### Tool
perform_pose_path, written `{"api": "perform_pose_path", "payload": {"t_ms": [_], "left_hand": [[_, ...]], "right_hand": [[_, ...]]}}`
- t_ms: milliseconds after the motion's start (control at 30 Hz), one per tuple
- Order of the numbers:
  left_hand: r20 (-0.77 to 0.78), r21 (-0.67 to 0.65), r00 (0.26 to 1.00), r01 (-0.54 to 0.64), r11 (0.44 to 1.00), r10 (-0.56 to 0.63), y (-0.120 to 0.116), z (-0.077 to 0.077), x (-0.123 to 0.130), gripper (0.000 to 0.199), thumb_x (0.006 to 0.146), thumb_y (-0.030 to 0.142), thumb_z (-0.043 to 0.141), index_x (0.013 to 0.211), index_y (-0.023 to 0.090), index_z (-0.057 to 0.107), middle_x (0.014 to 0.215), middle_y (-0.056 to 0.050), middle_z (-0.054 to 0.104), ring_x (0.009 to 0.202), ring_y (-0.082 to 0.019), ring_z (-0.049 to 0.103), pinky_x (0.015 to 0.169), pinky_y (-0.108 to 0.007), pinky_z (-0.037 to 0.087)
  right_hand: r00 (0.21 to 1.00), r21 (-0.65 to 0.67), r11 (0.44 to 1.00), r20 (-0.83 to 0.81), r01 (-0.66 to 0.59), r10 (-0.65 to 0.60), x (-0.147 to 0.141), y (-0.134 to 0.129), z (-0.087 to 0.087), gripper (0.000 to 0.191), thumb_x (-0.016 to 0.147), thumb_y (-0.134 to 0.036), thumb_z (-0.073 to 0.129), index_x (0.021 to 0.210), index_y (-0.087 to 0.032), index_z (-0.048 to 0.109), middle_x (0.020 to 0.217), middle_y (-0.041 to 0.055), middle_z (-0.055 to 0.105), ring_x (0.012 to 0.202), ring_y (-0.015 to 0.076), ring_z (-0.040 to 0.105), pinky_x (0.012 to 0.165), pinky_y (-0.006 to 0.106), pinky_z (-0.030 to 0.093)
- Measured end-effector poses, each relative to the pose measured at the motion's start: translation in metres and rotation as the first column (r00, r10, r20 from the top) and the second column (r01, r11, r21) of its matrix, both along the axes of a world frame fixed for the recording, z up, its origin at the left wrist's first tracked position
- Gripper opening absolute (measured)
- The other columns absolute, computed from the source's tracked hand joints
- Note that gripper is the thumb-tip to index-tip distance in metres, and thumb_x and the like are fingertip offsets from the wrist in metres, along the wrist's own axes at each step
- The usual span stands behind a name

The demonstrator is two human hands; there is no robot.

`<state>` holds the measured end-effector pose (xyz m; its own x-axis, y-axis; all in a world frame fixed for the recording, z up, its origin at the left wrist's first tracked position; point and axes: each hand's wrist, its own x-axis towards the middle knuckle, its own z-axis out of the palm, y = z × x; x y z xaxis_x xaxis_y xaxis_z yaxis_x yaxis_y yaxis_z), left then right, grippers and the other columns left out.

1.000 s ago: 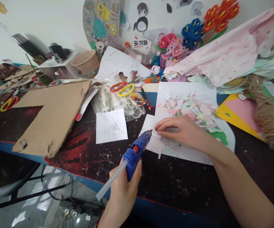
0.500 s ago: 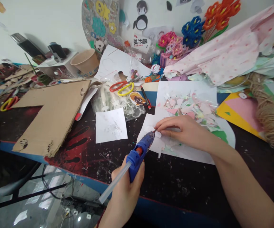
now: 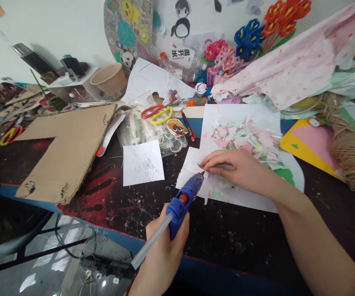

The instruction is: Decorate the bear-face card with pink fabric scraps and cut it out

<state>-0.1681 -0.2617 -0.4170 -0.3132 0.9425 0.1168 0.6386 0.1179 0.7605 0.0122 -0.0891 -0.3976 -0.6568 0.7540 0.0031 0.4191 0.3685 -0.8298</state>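
Black table point(image 3: 223, 234), red-stained near the front edge; white wall point(image 3: 72, 24) beyond the back edge. Left hand point(image 3: 167, 244) clamped on blue glue gun point(image 3: 182, 205); right hand point(image 3: 239, 165) pinching paper piece point(image 3: 206, 175).

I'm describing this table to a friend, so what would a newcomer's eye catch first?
Probably the blue glue gun in the left grip, low in the centre, its nozzle close to the right grip. Next, perhaps the orange flowers at the upper right and the large brown cardboard piece on the left.

A white label point(image 3: 182, 55) bears large black characters, apparently "喝开水".
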Motion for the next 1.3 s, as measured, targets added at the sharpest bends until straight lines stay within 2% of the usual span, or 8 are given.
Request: {"api": "perform_pose_path", "payload": {"t_ms": [233, 333, 533, 733, 1033, 1300], "left_hand": [[0.029, -0.037, 1.000, -0.002, 0.999, 0.003, 0.000, 0.001, 0.003, 0.022, 0.091, 0.038, 0.054, 0.087, 0.020, 0.065, 0.043, 0.006, 0.048, 0.032, -0.009, 0.042, 0.035, -0.019, 0.034], [-0.002, -0.033, 1.000, 0.012, 0.999, -0.012, -0.001, 0.000, 0.002, 0.020, 0.091, 0.036, 0.054, 0.085, 0.020, 0.065, 0.043, 0.006, 0.048, 0.033, -0.009, 0.042, 0.036, -0.020, 0.035], [-0.065, -0.028, 0.991, 0.112, 0.993, -0.113, -0.003, -0.004, -0.002, 0.014, 0.091, 0.028, 0.054, 0.088, 0.019, 0.065, 0.043, 0.007, 0.050, 0.031, -0.009, 0.043, 0.034, -0.019, 0.033], [-0.128, 0.001, 0.984, 0.121, 0.993, -0.120, -0.002, -0.002, -0.001, 0.015, 0.089, 0.027, 0.056, 0.078, 0.018, 0.061, 0.042, 0.008, 0.046, 0.032, -0.007, 0.041, 0.034, -0.017, 0.032], [-0.129, 0.013, 0.982, 0.139, 0.990, -0.136, -0.007, 0.004, -0.001, 0.014, 0.089, 0.026, 0.056, 0.078, 0.018, 0.060, 0.044, 0.009, 0.042, 0.033, -0.006, 0.039, 0.036, -0.016, 0.032], [-0.078, -0.006, 0.980, 0.186, 0.983, -0.186, -0.004, 0.008, -0.002, 0.011, 0.090, 0.023, 0.055, 0.084, 0.018, 0.062, 0.047, 0.008, 0.051, 0.035, -0.007, 0.046, 0.038, -0.016, 0.038]], "right_hand": [[0.998, 0.019, 0.998, 0.035, 0.051, -0.052, -0.001, -0.001, 0.004, 0.018, 0.087, -0.028, 0.059, 0.085, -0.025, 0.077, 0.103, 0.0034, 0.076, 0.098, 0.0232, 0.070, 0.090, 0.038, 0.053], [0.996, 0.017, 0.997, 0.051, 0.070, -0.071, -0.001, -0.002, 0.005, 0.018, 0.087, -0.028, 0.060, 0.086, -0.025, 0.077, 0.102, 0.0030, 0.077, 0.098, 0.0228, 0.070, 0.088, 0.037, 0.054], [0.996, 0.011, 0.997, 0.041, 0.078, -0.079, -0.001, -0.001, 0.005, 0.018, 0.087, -0.027, 0.059, 0.086, -0.025, 0.077, 0.100, 0.0024, 0.077, 0.096, 0.0223, 0.070, 0.088, 0.037, 0.054], [0.995, -0.005, 0.996, 0.043, 0.085, -0.084, -0.001, -0.002, 0.005, 0.018, 0.087, -0.027, 0.059, 0.087, -0.024, 0.077, 0.100, 0.0029, 0.077, 0.097, 0.0228, 0.070, 0.088, 0.037, 0.054], [0.996, -0.012, 0.996, 0.036, 0.086, -0.086, -0.001, -0.002, 0.004, 0.018, 0.086, -0.024, 0.059, 0.088, -0.023, 0.077, 0.101, 0.0027, 0.077, 0.096, 0.0218, 0.070, 0.089, 0.036, 0.054], [0.996, 0.003, 0.997, 0.046, 0.081, -0.081, 0.000, -0.002, 0.003, 0.019, 0.085, -0.022, 0.058, 0.088, -0.024, 0.077, 0.101, 0.0019, 0.077, 0.097, 0.0221, 0.070, 0.087, 0.036, 0.054]]}}
